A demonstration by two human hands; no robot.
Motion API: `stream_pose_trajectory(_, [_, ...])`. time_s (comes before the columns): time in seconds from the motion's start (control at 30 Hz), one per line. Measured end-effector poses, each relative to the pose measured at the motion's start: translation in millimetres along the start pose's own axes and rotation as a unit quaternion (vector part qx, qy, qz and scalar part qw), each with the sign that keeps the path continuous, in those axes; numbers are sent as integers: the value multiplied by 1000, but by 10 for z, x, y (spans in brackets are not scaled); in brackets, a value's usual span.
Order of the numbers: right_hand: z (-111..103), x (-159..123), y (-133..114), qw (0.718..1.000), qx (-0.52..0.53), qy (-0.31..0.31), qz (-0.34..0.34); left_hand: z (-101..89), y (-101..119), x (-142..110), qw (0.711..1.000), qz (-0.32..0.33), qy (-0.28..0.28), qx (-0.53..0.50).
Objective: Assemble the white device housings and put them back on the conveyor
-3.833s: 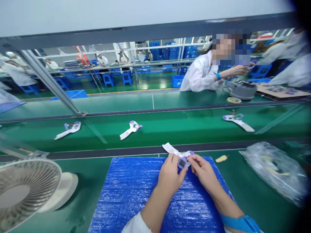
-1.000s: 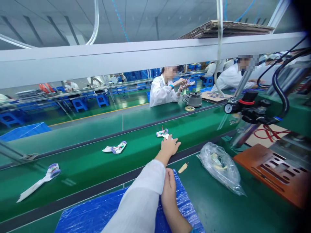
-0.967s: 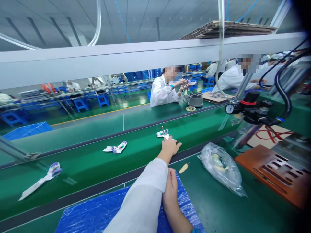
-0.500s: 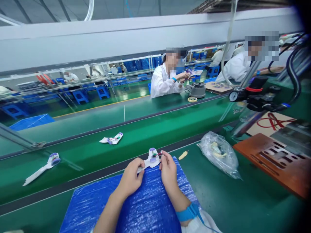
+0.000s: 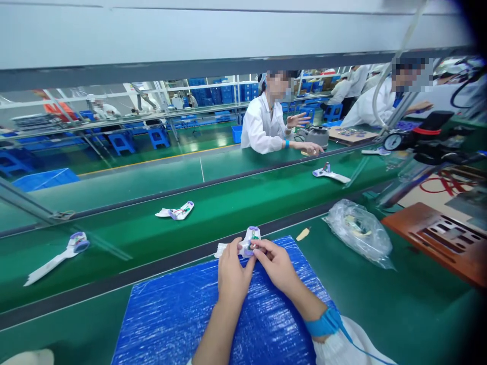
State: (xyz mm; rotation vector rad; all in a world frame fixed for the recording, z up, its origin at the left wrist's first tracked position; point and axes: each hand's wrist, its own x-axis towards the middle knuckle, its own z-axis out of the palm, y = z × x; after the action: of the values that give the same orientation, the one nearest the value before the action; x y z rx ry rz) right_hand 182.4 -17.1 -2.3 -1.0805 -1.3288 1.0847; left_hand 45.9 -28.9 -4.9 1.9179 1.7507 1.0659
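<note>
Your left hand [image 5: 231,268] gripped the white part [image 5: 247,247] over the blue mat [image 5: 182,309]'s far edge, right hand [image 5: 277,261] pinched at its insides [image 5: 254,236]. Looked unfinished imo: all uncovered, other parts [image 5: 175,211] untouched beyond the mat.

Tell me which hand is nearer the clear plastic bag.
Right: the right hand is left of the clear plastic bag; the left hand is farther left.

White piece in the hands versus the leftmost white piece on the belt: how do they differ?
The held piece is in the left hand, right hand touching it; the leftmost piece lies untouched on the belt. The held piece's tail is partly hidden; the leftmost piece's shows in full. Both are white and purple.
</note>
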Motion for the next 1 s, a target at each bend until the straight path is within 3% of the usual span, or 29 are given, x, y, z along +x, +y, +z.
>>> stream_pose_trajectory(0.17, [14, -10, 11, 1000, -1, 14, 1, -32, 94, -16, 1000, -13, 15, 21])
stream_pose_trajectory(0.27, [1, 2, -5, 998, 2, 60, 15, -86, 109, -15, 994, -71, 20, -75])
stream_pose_trajectory(0.33, [-11, 3, -28, 997, 14, 69, 38, -128, 96, 3, 976, -122, -2, -178])
stream_pose_trajectory(0.43, [-17, -13, -68, 995, 48, 20, 89, -177, 73, 45, 943, -171, -35, -284])
stream_pose_trajectory(0.5, [-7, -32, -87, 993, 55, -18, 100, -196, 68, 61, 935, -168, -51, -307])
stream_pose_trajectory(0.57, [14, -52, -87, 994, 45, -37, 92, -209, 66, 54, 946, -141, -75, -281])
stream_pose_trajectory(0.7, [55, -68, -23, 995, 46, -34, 78, -246, 32, -2, 992, -6, -88, -87])
stream_pose_trajectory(0.83, [62, -43, 30, 994, 83, -16, 66, -289, -26, -11, 984, 145, -99, 30])
stream_pose_trajectory(0.9, [58, -34, 21, 994, 91, -13, 60, -291, -47, 5, 981, 165, -95, 47])
stream_pose_trajectory(1.0, [55, -37, -26, 993, 96, -20, 70, -250, -72, 25, 991, 127, -47, -16])
